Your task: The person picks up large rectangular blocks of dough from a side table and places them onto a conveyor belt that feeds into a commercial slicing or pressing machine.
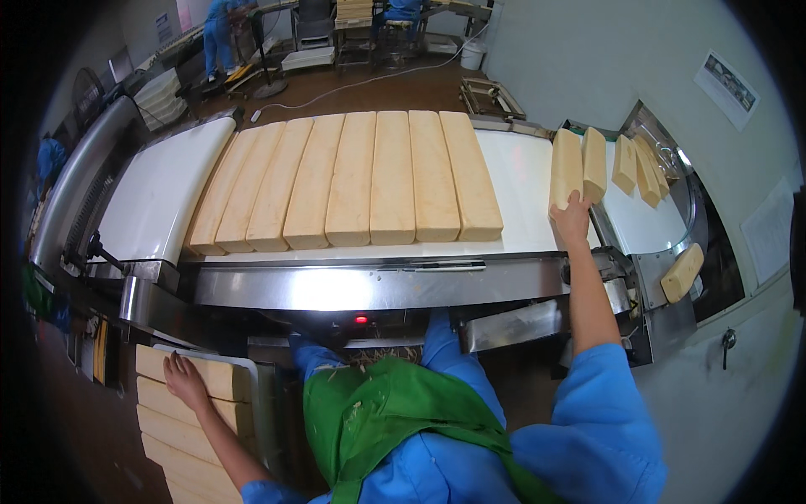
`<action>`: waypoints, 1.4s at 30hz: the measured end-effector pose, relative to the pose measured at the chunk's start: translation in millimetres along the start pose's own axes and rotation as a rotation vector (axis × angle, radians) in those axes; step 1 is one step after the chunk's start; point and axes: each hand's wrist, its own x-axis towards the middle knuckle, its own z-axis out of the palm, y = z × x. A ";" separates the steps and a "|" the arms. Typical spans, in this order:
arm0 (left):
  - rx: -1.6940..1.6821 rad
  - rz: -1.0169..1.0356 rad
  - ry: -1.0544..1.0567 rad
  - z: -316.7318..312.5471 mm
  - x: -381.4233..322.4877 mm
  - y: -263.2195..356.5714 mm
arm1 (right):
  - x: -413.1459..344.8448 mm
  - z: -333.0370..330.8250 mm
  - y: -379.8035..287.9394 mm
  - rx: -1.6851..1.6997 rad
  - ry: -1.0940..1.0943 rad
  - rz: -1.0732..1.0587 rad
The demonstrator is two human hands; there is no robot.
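My right hand (572,219) reaches forward to the right end of a white conveyor belt (519,170). Its thumb and fingers grip the near end of a long pale-yellow block (565,165), which looks like a loaf. A second block (594,160) stands close beside it, near my fingertips. At the lower left, my left hand (184,380) lies on the top face of another pale block (217,376), fingers slightly spread. More blocks lie side by side under and behind it, next to a grey tray edge (255,378). Several blocks (391,183) form a tight row across the belt.
Smaller blocks (624,165) lie on a white surface at right, and one piece (682,273) rests on the metal frame. A steel rail (378,283) fronts the belt. A curved metal guard (82,183) stands left. People in blue (218,38) are at the back.
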 end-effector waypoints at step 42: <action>0.017 0.012 -0.015 5.3 0.2 -13.8 | 21.5 -11.3 13.0 -0.263 -0.031 -0.156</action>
